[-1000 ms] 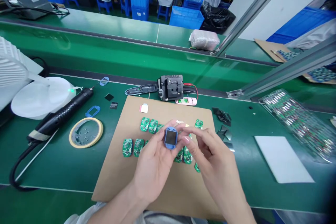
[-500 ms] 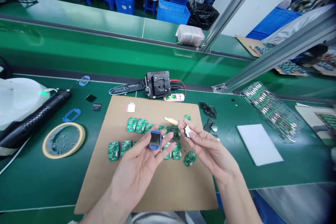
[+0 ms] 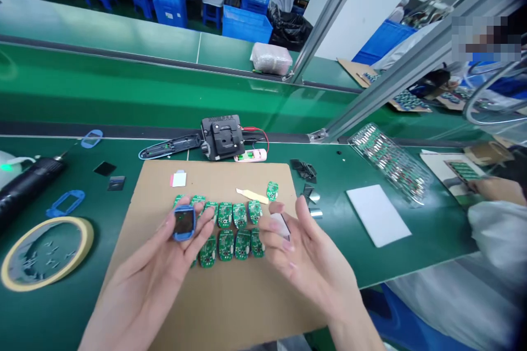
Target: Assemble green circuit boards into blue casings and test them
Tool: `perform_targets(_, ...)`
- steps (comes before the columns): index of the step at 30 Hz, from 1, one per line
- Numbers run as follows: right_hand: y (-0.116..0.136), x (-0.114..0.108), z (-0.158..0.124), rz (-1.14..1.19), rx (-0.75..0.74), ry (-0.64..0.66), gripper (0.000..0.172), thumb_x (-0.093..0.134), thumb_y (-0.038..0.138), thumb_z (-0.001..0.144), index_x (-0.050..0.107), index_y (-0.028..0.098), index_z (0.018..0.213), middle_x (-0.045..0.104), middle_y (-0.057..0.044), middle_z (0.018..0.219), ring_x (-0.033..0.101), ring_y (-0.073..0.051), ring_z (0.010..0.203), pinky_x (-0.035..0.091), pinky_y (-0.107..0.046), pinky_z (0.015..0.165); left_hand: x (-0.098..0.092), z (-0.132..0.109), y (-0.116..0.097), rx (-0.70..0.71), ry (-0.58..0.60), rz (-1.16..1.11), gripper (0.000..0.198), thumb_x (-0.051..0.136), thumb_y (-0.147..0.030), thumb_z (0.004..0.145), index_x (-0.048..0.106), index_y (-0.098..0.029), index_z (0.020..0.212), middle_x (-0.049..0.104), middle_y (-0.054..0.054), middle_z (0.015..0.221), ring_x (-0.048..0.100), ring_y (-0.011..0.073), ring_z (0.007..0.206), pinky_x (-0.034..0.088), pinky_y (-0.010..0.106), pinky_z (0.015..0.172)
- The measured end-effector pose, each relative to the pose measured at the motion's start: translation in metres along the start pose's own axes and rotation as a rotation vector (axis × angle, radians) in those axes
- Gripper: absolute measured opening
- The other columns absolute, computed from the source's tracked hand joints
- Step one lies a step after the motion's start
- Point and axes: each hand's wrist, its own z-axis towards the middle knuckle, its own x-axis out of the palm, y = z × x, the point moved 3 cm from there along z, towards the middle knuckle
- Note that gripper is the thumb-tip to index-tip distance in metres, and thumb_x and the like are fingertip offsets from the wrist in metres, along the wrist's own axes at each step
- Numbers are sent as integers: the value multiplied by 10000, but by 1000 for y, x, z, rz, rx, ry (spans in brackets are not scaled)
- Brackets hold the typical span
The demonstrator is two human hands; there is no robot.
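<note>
Resting between the thumb and fingers of my left hand (image 3: 164, 252) is a small blue plastic frame (image 3: 184, 222) with a dark screen inside it. My right hand (image 3: 302, 255), palm up with the thumb apart, has a small flat white piece with a dark edge (image 3: 280, 226) tucked among its curled fingers. Both hands are above the cardboard sheet (image 3: 230, 299). Between and beyond them lie two rows of green circuit boards (image 3: 225, 244), a few hidden by my hands. Past my right fingers are a yellow-handled tool (image 3: 253, 196) and a single board (image 3: 272, 191).
A tape roll (image 3: 88, 247) holding screws and a black electric screwdriver (image 3: 28, 184) lie left. A black device (image 3: 222, 137) stands at the back. Right are a white pad (image 3: 379, 215), a clear tray of parts (image 3: 389, 164) and a co-worker's arm (image 3: 500, 192).
The view has swung right, bringing the co-worker's arm in. My hands have moved apart. The white piece has gone from my right fingertips into the curled fingers, and the thumb has opened away.
</note>
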Motion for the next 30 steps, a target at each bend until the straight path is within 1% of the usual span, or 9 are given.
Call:
perform_targets(3, -10, 14, -12, -49, 14, 114, 260, 606, 455, 875, 572, 207, 945, 459, 3, 771, 377, -73, 595, 375, -150, 536, -3, 2, -5, -25, 123, -49, 574, 290, -24, 940, 230, -161, 1495, 704, 160, 1116, 642, 251, 1092, 571, 322, 900)
perform_targets(5, -17, 23, -21, -126, 13, 172, 300, 516, 489, 914, 606, 232, 1042, 494, -15, 815, 403, -90, 624, 381, -167, 545, -5, 3, -6, -38, 161, -62, 578, 316, -47, 947, 228, -202, 1497, 698, 139, 1146, 630, 245, 1114, 555, 323, 928)
perform_targets(9, -23, 37, -32, -197, 14, 171, 411, 403, 517, 951, 595, 266, 1215, 566, -38, 915, 469, -76, 646, 416, -168, 602, -5, 2, -3, -43, 183, -20, 454, 438, -133, 945, 490, -308, 1361, 699, 29, 1171, 660, 215, 1071, 566, 323, 918)
perform_targets(14, -18, 27, -30, -363, -84, 74, 331, 516, 336, 935, 567, 286, 1259, 656, -62, 1037, 614, -90, 725, 499, -185, 632, -1, 1, 9, 18, 153, 116, 320, 554, -121, 893, 663, -268, 1155, 676, 18, 1209, 678, 180, 993, 593, 272, 846)
perform_targets(17, -9, 5, -16, -648, -254, -98, 341, 548, 316, 924, 535, 266, 1261, 631, -94, 1202, 678, -164, 875, 575, -291, 754, 2, 1, 20, 13, 182, 141, 295, 626, -146, 854, 678, -232, 1132, 667, 45, 1206, 659, 191, 1021, 577, 298, 889)
perform_targets(20, 3, -10, -5, -959, -517, -285, 223, 599, 384, 890, 571, 247, 1063, 653, -88, 1170, 697, -192, 785, 614, -327, 633, 4, 0, 29, -29, 281, 126, 294, 644, -127, 841, 684, -218, 1118, 677, 43, 1175, 643, 182, 1041, 541, 300, 945)
perform_targets(23, 14, -6, -6, -1214, -721, -392, 115, 667, 326, 846, 640, 215, 861, 706, -20, 801, 637, -125, 554, 560, -220, 469, 6, -3, 34, -68, 412, 125, 272, 612, -119, 866, 683, -209, 1112, 691, 46, 1141, 640, 167, 1043, 529, 258, 929)
perform_targets(26, 16, 9, -15, -1510, -904, -403, 124, 586, 260, 907, 690, 248, 973, 625, 50, 583, 576, -70, 458, 529, -148, 472, 8, -3, 36, -72, 468, 152, 274, 607, -143, 880, 668, -201, 1141, 696, 58, 1129, 629, 165, 1071, 507, 245, 939)
perform_targets(30, 3, 19, -21, -1683, -1003, -220, 191, 520, 174, 939, 573, 281, 1089, 711, 54, 1062, 702, -87, 863, 573, -137, 777, 10, -2, 38, -30, 399, 180, 268, 684, -183, 835, 688, -213, 1102, 715, 36, 1065, 638, 136, 1032, 499, 201, 911)
